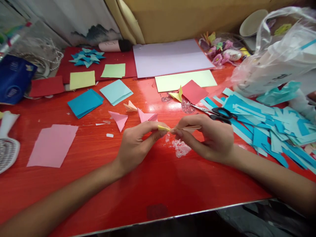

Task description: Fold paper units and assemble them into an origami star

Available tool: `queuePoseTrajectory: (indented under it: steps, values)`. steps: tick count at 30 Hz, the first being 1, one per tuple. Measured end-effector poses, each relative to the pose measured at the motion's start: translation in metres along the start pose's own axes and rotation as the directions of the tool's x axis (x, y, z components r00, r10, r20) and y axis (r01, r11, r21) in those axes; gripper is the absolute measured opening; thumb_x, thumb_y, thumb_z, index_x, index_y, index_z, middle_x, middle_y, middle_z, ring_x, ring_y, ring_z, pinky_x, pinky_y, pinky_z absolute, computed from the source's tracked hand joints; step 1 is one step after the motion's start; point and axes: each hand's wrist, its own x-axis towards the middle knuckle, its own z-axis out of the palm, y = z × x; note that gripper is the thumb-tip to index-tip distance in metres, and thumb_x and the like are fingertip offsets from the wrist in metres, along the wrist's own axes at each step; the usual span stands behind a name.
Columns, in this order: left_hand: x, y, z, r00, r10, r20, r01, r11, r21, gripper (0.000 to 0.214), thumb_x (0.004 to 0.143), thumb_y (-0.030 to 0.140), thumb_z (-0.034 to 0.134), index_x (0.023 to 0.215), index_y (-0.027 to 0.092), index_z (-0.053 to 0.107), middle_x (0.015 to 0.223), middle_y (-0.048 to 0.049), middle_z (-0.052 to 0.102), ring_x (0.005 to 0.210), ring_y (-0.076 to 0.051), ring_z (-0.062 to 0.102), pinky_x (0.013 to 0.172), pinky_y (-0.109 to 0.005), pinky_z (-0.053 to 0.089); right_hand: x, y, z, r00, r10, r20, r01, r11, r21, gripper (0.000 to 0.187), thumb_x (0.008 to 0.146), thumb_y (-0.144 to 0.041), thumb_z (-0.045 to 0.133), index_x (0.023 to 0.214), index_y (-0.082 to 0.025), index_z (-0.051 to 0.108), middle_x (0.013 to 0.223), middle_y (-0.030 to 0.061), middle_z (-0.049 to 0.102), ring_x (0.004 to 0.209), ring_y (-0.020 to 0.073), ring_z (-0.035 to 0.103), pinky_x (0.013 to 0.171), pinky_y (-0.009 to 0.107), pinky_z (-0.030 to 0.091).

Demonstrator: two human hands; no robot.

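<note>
Over the middle of the red table (138,191), my left hand (137,143) pinches a small yellow folded paper piece (163,128) between thumb and fingers. My right hand (209,136) is closed on a peach folded paper piece (190,128), and its tip meets the yellow one. Just behind my hands lie pink folded pieces (118,119) (146,116), a peach folded piece (130,106) and a yellow folded piece (177,95). Black-handled scissors (217,113) rest right behind my right hand.
A pink sheet stack (53,144) lies at the left, blue square stacks (85,102) (116,92) behind it. Blue paper strips (269,128) pile up at the right under a plastic bag (278,56). A lilac sheet (170,57), pale yellow sheet (185,80) and red square (194,91) lie at the back.
</note>
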Motion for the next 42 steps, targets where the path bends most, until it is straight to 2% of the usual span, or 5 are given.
queuePoseTrajectory:
  steps: [6,13,20,34,42]
  values:
    - [0.001,0.001,0.001,0.996,-0.087,0.009,0.087,0.996,-0.001,0.01,0.084,0.027,0.059,0.091,0.022,0.064,0.087,0.0019,0.071,0.081,-0.012,0.066,0.073,-0.021,0.051,0.002,0.007,0.003,0.982,0.185,0.048,-0.19,0.96,0.206,0.009,0.087,-0.02,0.054,0.096,-0.018,0.053,0.072,-0.0004,0.064,0.062,0.01,0.062,0.056,0.022,0.048]
    - [0.002,-0.002,0.001,0.979,-0.204,0.017,0.204,0.972,-0.115,0.016,0.087,0.034,0.054,0.093,0.02,0.059,0.086,-0.0012,0.071,0.085,-0.015,0.067,0.075,-0.023,0.05,0.011,0.019,0.002,0.862,0.407,0.302,-0.5,0.781,0.374,0.03,0.092,-0.039,0.046,0.076,-0.014,0.052,0.06,-0.0008,0.059,0.048,0.0059,0.051,0.047,0.02,0.041]
    - [0.004,-0.002,-0.001,0.977,-0.183,0.113,0.179,0.983,0.049,0.026,0.089,0.038,0.048,0.079,0.019,0.062,0.063,0.0026,0.056,0.056,-0.009,0.05,0.052,-0.021,0.038,0.001,0.014,0.014,0.853,0.467,0.234,-0.523,0.759,0.388,0.029,0.088,-0.04,0.053,0.073,-0.015,0.054,0.053,-0.0038,0.056,0.042,0.005,0.046,0.043,0.019,0.036]
    - [0.006,-0.001,-0.001,0.944,-0.262,0.199,0.277,0.96,-0.048,0.024,0.089,0.038,0.047,0.093,0.018,0.059,0.073,-0.0002,0.063,0.063,-0.01,0.054,0.057,-0.022,0.041,-0.005,0.013,0.024,0.822,0.503,0.267,-0.569,0.698,0.435,0.029,0.09,-0.041,0.047,0.076,-0.016,0.054,0.05,-0.0051,0.05,0.041,0.0063,0.043,0.044,0.019,0.034]
    - [0.006,0.007,-0.001,0.926,-0.157,0.344,0.155,0.987,0.034,0.023,0.086,0.033,0.052,0.071,0.016,0.055,0.064,0.0025,0.052,0.058,-0.008,0.043,0.054,-0.021,0.036,0.006,0.033,0.02,0.837,0.503,0.216,-0.535,0.67,0.514,0.039,0.094,-0.047,0.032,0.087,-0.016,0.055,0.065,-0.0005,0.054,0.054,0.0087,0.047,0.051,0.022,0.037]
